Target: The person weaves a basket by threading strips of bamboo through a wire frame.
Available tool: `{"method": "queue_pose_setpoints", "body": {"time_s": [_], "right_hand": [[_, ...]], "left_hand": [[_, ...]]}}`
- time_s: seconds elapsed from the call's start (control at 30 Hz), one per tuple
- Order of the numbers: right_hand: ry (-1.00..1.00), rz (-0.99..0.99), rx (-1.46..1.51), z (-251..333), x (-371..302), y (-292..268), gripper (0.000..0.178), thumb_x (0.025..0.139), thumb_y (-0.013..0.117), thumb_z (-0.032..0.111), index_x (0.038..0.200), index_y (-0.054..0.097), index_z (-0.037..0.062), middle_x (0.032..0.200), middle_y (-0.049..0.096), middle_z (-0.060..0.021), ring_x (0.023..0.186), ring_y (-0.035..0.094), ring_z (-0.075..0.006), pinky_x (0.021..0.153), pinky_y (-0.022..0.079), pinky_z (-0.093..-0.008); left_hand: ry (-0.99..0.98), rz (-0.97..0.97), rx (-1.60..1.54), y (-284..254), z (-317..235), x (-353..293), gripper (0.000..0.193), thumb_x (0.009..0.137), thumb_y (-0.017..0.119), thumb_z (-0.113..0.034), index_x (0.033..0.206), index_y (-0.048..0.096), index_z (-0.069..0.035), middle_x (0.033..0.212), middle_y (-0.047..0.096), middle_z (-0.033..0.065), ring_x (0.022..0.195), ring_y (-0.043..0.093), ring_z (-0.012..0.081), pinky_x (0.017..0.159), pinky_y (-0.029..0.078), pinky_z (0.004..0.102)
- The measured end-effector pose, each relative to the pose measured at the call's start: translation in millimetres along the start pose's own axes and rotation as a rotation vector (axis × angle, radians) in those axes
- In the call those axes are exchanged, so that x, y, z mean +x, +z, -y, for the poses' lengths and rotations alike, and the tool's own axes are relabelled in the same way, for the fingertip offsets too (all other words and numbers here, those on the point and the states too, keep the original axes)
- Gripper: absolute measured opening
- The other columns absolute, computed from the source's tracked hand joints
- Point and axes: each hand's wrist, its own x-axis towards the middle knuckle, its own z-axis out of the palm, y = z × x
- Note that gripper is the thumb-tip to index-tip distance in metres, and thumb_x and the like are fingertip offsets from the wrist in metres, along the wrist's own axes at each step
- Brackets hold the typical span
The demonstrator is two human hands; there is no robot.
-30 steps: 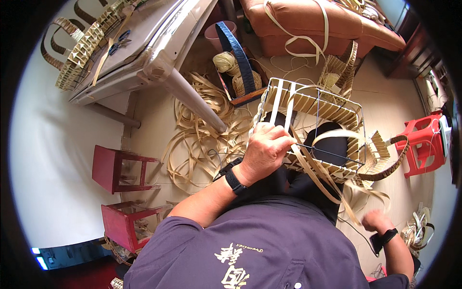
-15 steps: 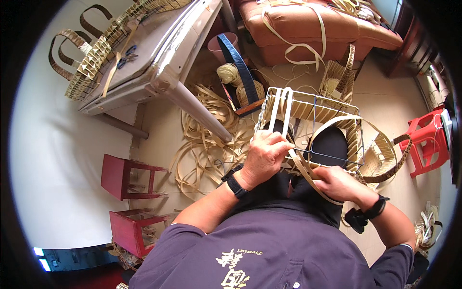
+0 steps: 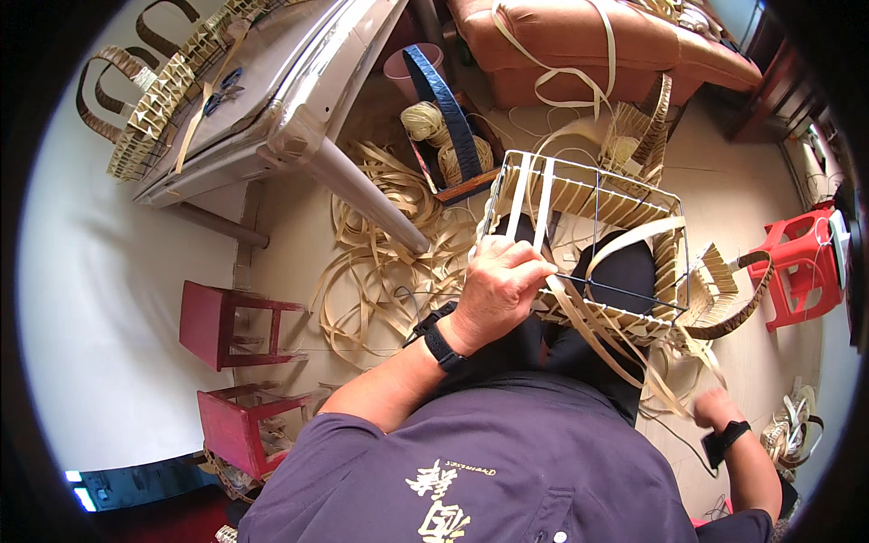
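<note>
A wire basket frame with a pale woven wall (image 3: 625, 210) rests across my lap. Two pale flat strips (image 3: 544, 204) run over its left part, from the far rim to the near rim. At that near rim my left hand (image 3: 507, 282) is closed, pinching the strip between thumb and fingers. Long loose strip (image 3: 605, 344) trails from there toward the lower right. Off to the right of the basket, low down, my right hand (image 3: 720, 411) is closed at the end of this strip, slightly blurred. Another length of strip (image 3: 638, 237) arches over the basket's right part.
Tangled strips (image 3: 376, 299) cover the floor at left, beside the table leg (image 3: 371, 195). A box with a blue handle (image 3: 448, 109) holds twine balls. Handled baskets (image 3: 711, 294) stand right and beyond. Red stools (image 3: 801, 262) flank both sides; an orange sofa (image 3: 543, 54) is behind.
My right hand has moved from the basket's near edge out to the lower right, drawing the strip along. The loop over the rim has pulled flat. My left hand stays at the rim.
</note>
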Motion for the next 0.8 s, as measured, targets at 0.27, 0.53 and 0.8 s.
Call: {"method": "queue_pose_setpoints", "body": {"time_s": [0.27,0.53,0.8], "right_hand": [[-0.355,-0.413,0.608,14,-79,-227,0.024,0.095,0.071,0.011,0.116,0.082,0.0059,0.103,0.081,-0.02,0.099,0.077,-0.0449,0.089,0.062,-0.0526],[-0.665,-0.53,1.021,132,-78,-412,0.027,0.107,0.066,0.021,0.122,0.075,-0.0009,0.108,0.08,-0.027,0.106,0.079,-0.0434,0.095,0.061,-0.047],[-0.648,-0.581,0.709,84,-75,-352,0.008,0.1,0.064,0.01,0.094,0.065,0.0042,0.076,0.067,-0.0211,0.074,0.069,-0.0439,0.07,0.054,-0.0512]], "left_hand": [[-0.025,0.001,0.091,-13,-2,-7,0.014,0.088,0.083,-0.005,0.1,0.084,-0.013,0.096,0.075,0.0039,0.098,0.07,0.0306,0.093,0.051,0.044],[0.002,0.006,0.066,-8,9,-6,0.016,0.088,0.083,-0.004,0.101,0.084,-0.013,0.097,0.075,0.0043,0.096,0.071,0.0301,0.092,0.053,0.0439],[-0.023,0.006,0.078,-15,9,-13,0.017,0.088,0.084,-0.005,0.102,0.084,-0.014,0.097,0.076,0.0035,0.097,0.07,0.0302,0.093,0.052,0.0432]]}}
